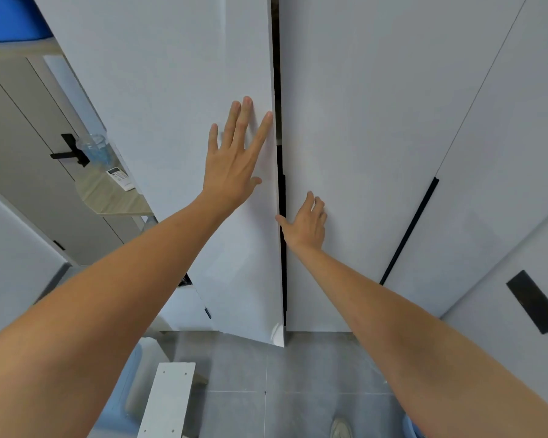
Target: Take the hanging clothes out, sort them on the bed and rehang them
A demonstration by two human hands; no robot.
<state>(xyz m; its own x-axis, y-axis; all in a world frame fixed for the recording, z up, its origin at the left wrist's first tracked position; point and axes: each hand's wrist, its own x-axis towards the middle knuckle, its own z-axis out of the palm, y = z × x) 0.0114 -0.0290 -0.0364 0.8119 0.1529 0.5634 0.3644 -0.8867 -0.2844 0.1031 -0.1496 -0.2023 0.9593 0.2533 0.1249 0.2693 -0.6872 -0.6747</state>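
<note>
1. the hanging clothes are not visible; presumably they are behind the wardrobe doors.
2. left door stands slightly ajar; left hand lies flat on it, fingers spread.
3. right hand rests on the right door, fingers loosely bent, thumb at the gap.
4. judged step: at the doors, opening or closing unclear; next move needs them wide.

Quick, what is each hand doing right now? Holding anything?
Left hand: open, fingers spread flat against the left wardrobe door, holding nothing.
Right hand: open, fingers resting on the right wardrobe door beside the dark gap, gripping nothing.
</note>
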